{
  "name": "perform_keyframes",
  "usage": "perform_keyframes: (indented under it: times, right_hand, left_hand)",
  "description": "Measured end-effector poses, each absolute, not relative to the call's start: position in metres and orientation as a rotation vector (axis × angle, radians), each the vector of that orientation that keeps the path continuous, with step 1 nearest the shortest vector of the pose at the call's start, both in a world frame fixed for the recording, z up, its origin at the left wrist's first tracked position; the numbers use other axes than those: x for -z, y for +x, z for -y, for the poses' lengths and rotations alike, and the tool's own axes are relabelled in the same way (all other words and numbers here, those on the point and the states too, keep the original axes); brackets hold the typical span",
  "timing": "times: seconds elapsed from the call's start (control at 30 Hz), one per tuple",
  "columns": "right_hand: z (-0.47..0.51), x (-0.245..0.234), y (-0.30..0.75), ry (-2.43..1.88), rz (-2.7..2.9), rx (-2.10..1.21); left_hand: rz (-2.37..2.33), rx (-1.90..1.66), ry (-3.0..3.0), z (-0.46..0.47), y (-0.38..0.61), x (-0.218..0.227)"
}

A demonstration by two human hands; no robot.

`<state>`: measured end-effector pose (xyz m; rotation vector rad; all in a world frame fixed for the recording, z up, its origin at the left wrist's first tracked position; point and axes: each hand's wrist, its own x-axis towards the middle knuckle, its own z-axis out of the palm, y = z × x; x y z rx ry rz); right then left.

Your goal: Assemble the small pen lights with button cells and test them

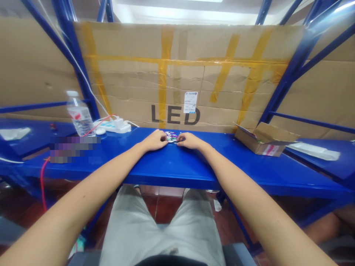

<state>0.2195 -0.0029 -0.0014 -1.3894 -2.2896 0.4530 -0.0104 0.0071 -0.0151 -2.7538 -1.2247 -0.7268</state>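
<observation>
Both my arms reach forward over a blue metal shelf (pixel 172 166). My left hand (pixel 155 140) and my right hand (pixel 189 140) rest on the shelf with fingers curled, close together on either side of a small cluster of several tiny colourful parts (pixel 172 137). The fingertips of both hands touch or pinch this cluster. The parts look like small green, pink and silver pieces, too small to name. Whether each hand holds a single piece is hidden by the fingers.
A taped cardboard sheet marked "LED" (pixel 177 85) stands behind the shelf. At left are a plastic water bottle (pixel 79 114), a white power strip (pixel 115 125) with a red cable, and a blurred patch. An open small cardboard box (pixel 263 140) sits at right.
</observation>
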Motion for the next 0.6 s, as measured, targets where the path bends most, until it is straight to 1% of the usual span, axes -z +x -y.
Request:
perform_keyframes:
  times: [0.17,0.4,0.6]
  right_hand:
    - [0.008,-0.004,0.221,-1.366,2.362,-0.480]
    - [0.013,-0.009,0.222,-1.429,2.405,-0.499]
    - [0.012,-0.008,0.222,-1.406,2.396,-0.532]
  left_hand:
    - [1.377,0.872,-2.882,0.002,-0.006,0.014]
    - [1.405,0.687,-2.986,0.006,-0.006,0.010]
    - [1.341,0.712,-3.069,0.006,-0.007,0.011]
